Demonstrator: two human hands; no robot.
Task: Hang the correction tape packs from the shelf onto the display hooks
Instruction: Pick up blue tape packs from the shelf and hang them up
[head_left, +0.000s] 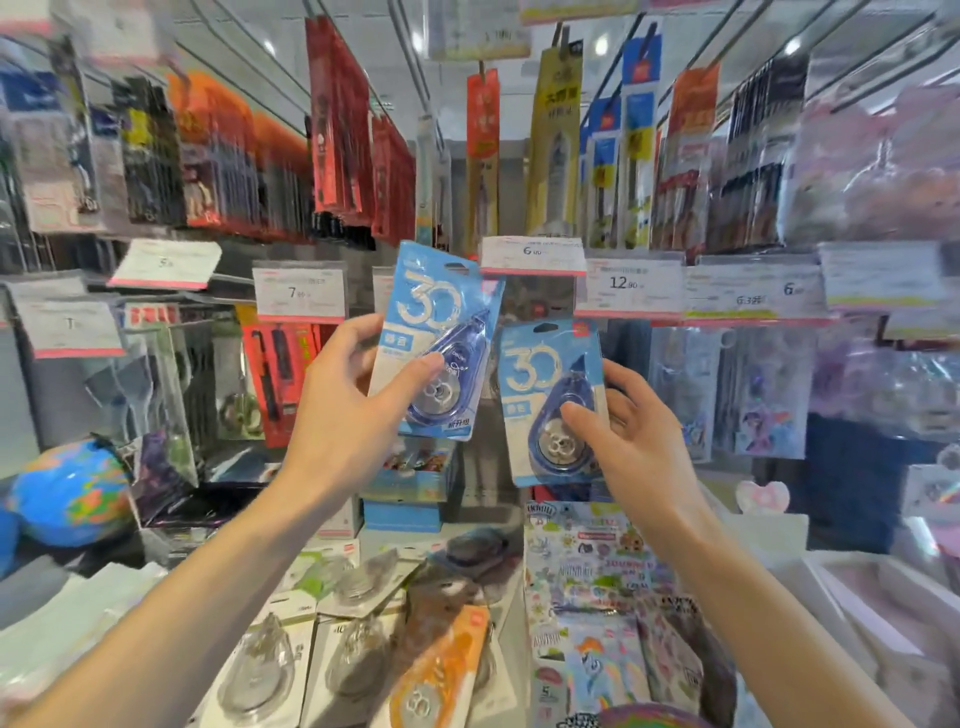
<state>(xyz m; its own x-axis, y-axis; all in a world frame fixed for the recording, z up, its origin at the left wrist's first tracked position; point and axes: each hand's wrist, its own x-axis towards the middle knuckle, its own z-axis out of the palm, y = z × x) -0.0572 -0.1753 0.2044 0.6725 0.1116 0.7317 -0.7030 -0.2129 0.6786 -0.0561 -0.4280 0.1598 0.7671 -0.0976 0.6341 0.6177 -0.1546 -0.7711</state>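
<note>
Holding two blue correction tape packs up before the hooks, I work across from my left. My left hand (337, 410) pinches the first blue pack (436, 343) low down, thumb pressed on the clear blister, fingers behind the card; this pack tilts to the right, its hang slot near the top edge just below the white price tag (532, 254) marked 6. My right hand (631, 434) pinches the second blue pack (553, 402) the same way, thumb on the blister over the tape wheel, the card nearly upright and lower than the first. The two packs sit just beside each other without touching.

I judge these light and fairly stiff: thin card backing with a hard plastic bubble, slick on the front. A grip low on the blister leaves the top slot free for the hook, though the card may flex if I push it hard.

Counting: two blue packs in hand. On the shelf (291, 571) below I make out about four grey-white packs (260, 670) and one orange pack (441, 670); blur could hide more. The hook itself, behind the tags, is too blurred for me to pick out.
</note>
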